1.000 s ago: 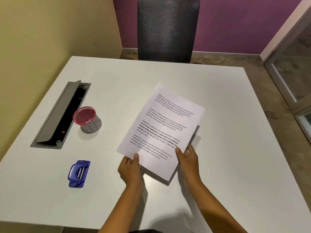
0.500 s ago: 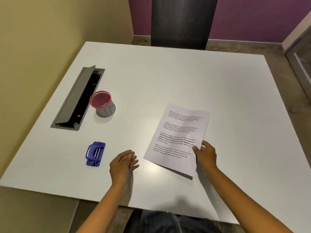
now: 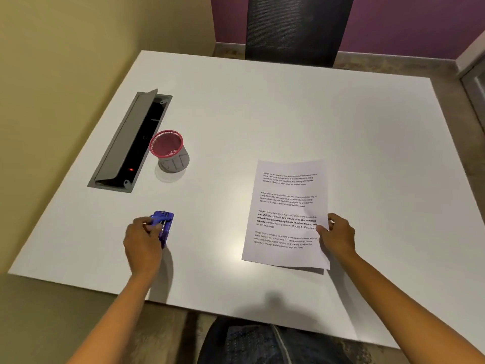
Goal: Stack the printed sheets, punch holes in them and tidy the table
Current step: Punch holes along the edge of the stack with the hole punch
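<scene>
The printed sheets (image 3: 288,206) lie flat as one stack on the white table (image 3: 288,114), right of centre. My right hand (image 3: 338,236) holds their right edge, thumb on top of the paper. A small blue hole punch (image 3: 164,227) sits near the front left of the table. My left hand (image 3: 143,244) is closed around its left side, fingers wrapped over the body, and hides part of it.
A red-rimmed grey mesh cup (image 3: 170,151) stands left of centre, beside an open grey cable hatch (image 3: 131,143) set into the tabletop. A dark chair back (image 3: 299,27) stands past the far edge. A yellow wall runs along the left.
The sheets came down from a two-handed hold and now lie flat under my right hand. My left hand let go, moved left and took hold of the hole punch.
</scene>
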Demonstrator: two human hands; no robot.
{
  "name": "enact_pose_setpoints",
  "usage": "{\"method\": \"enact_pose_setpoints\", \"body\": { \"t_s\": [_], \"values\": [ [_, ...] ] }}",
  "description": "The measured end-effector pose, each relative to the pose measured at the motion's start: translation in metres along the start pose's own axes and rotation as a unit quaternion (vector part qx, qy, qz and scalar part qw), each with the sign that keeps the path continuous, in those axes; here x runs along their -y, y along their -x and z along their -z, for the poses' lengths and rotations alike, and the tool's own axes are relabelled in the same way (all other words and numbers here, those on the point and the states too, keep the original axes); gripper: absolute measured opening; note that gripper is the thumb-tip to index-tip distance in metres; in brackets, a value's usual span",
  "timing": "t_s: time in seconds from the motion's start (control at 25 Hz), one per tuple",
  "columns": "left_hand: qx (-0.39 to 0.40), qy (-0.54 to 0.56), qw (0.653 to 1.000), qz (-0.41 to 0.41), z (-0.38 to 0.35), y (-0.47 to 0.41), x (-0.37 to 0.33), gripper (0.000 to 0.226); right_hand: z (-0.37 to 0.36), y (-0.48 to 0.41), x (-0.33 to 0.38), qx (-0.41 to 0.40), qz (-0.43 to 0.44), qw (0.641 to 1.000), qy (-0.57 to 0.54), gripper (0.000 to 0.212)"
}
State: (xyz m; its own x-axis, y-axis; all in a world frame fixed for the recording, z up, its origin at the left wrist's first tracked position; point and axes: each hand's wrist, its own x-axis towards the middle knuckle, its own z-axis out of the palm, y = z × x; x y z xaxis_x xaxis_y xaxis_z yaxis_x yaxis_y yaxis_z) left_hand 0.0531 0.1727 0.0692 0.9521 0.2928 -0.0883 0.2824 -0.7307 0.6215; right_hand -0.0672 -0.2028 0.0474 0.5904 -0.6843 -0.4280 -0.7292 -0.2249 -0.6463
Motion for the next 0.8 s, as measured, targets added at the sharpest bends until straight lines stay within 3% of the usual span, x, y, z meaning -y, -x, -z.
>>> {"method": "enact_pose_setpoints", "body": {
  "t_s": [0.08, 0.24, 0.4, 0.6, 0.8],
  "values": [
    [-0.017, -0.043, 0.998, 0.036, 0.006, -0.018, 0.007, 0.027, 0.000, 0.003, -0.001, 0.009, -0.006, 1.000, -0.017, 0.022],
    [0.050, -0.075, 0.990, 0.108, 0.008, -0.040, 0.018, 0.034, -0.001, 0.014, -0.009, 0.024, -0.026, 0.997, -0.062, 0.019],
    [0.135, 0.013, 0.982, 0.132, 0.004, -0.047, 0.018, 0.023, -0.003, 0.023, -0.016, 0.035, -0.021, 0.996, -0.080, 0.019],
    [0.134, 0.113, 0.968, 0.178, 0.000, -0.041, 0.011, 0.011, -0.002, 0.027, -0.020, 0.032, -0.015, 0.996, -0.083, 0.019],
    [0.170, 0.163, 0.960, 0.152, -0.028, -0.019, -0.029, 0.008, 0.002, 0.027, -0.025, 0.037, -0.011, 0.996, -0.076, 0.021]
  ]
}}
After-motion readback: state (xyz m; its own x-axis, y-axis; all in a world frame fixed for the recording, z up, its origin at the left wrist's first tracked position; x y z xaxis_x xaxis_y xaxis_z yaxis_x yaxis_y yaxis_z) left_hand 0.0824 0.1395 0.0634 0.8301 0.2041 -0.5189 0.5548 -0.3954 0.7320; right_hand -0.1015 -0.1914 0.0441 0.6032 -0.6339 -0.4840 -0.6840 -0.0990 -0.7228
